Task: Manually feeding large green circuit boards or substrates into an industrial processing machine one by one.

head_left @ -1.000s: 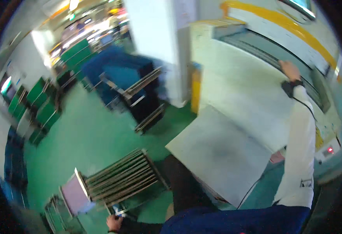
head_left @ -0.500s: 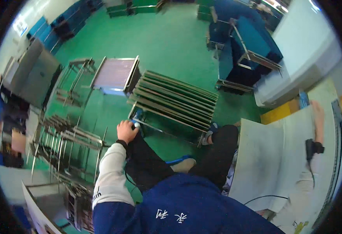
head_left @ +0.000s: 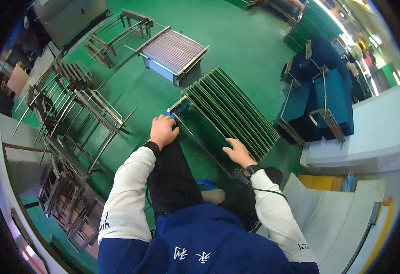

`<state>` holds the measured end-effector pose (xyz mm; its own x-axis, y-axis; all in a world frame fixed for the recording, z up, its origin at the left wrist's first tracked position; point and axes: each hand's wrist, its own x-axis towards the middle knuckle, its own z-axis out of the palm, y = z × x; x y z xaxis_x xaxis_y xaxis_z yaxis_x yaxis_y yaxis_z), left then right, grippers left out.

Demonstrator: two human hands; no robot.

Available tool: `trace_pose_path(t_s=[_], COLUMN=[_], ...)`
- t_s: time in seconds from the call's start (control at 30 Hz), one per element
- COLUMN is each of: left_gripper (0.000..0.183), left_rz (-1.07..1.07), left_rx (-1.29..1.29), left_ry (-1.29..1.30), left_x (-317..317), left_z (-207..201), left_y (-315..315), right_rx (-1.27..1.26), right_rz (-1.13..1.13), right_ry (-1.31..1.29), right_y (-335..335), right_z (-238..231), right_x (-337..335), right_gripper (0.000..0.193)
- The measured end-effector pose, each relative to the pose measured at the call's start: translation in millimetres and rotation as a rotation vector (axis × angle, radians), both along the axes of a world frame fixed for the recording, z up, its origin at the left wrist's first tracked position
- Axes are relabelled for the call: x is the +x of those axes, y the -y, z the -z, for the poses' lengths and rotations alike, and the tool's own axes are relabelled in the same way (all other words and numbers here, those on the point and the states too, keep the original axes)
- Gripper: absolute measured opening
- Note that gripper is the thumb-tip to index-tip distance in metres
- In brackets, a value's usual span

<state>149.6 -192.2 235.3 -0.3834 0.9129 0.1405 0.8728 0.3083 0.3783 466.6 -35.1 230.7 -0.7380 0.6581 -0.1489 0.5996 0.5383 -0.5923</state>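
Several thin flat panels with dark green faces stand on edge, side by side, in a rack in front of my knees. My right hand is at the near edge of the closest panel, thumb and fingers apart; whether the fingertips touch it I cannot tell. My left hand lies over my left knee, fingers bent loosely and holding nothing that shows. A small blue thing sits just past its fingertips, at the rack's left corner.
Beyond the panels stands another filled rack with a blue side. Empty metal racks crowd the left. Dark blue stacks with metal frames stand at the right, near a white surface. A yellow box is at lower right.
My right hand has left the white surface at the right and come over to the closest panel. My view has turned rightward. My left hand stays at my left knee.
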Motion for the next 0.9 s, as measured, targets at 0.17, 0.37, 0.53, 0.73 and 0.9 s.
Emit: trace_pose_path(t_s=[0.17,0.37,0.53,0.73,0.9], left_gripper=[0.023,0.020,0.021,0.022,0.022], left_rz=[-0.022,-0.016,-0.004,-0.002,0.000], left_rx=[-0.031,-0.005,-0.045,-0.022,-0.053], left_ry=[0.022,0.047,0.062,0.054,0.031], left_x=[-3,-3,-3,-1,0], left_z=[-1,-2,-4,-3,-3], left_y=[1,-1,-4,-7,-10], right_rx=[0.186,0.316,0.260,0.279,0.315], right_rz=[-0.041,0.028,0.002,0.044,0.061], right_ry=[0.136,0.230,0.246,0.258,0.224], right_y=[25,44,45,63,54], right_z=[15,9,27,24,23], right_x=[-21,-19,-13,-12,-17], right_gripper=[0.057,0.062,0.062,0.064,0.065])
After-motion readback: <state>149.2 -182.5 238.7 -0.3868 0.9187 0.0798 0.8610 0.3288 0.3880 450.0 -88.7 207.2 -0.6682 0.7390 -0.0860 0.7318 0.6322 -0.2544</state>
